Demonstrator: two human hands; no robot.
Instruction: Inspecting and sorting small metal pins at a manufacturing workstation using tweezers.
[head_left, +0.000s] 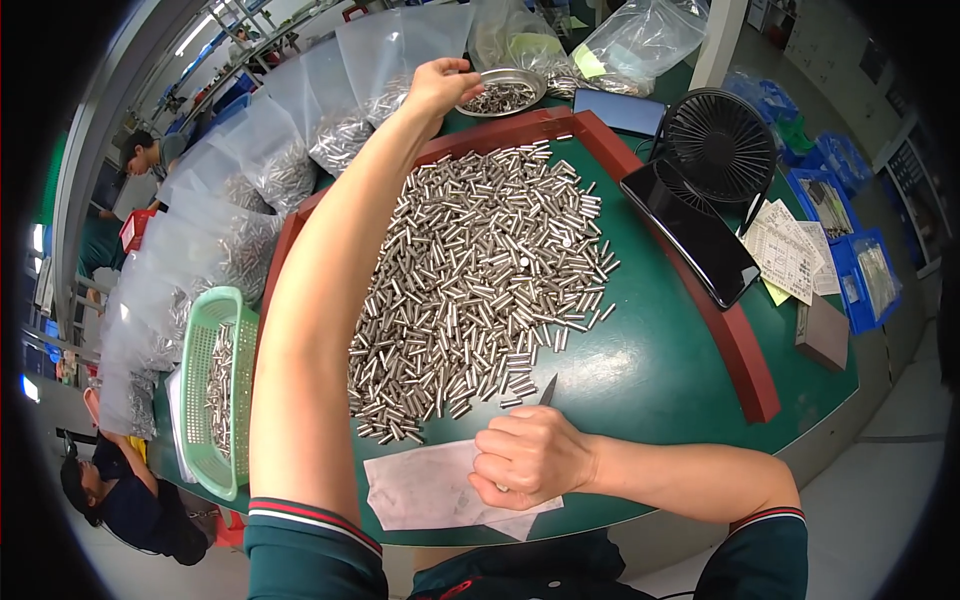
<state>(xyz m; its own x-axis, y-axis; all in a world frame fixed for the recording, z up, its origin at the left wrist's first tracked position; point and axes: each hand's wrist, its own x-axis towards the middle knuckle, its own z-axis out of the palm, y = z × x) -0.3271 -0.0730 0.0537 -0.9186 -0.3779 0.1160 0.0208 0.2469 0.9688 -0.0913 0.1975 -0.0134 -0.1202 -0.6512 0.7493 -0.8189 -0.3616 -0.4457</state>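
Observation:
A broad heap of short silvery metal pins [480, 270] covers the green table in front of me. My left arm stretches across the heap's left side. At the far edge, my left hand [440, 88] is over the near-left rim of a round metal dish [520, 78] of small metal parts; its fingers are loosely bent and apart, with nothing visible in them. Low in front, my right hand [532, 455] is closed in a fist around a tool with a dark pointed tip [549, 390]; the rest is hidden. Under that fist lies a smudged pale cloth or paper [420, 487].
A dark red raised frame [690, 270] borders the heap. A green basket [190, 400] with pins and several filled plastic bags [345, 140] line the left. At right are a phone [690, 232], a black fan [718, 145] and papers [785, 250]. Other people work at far left.

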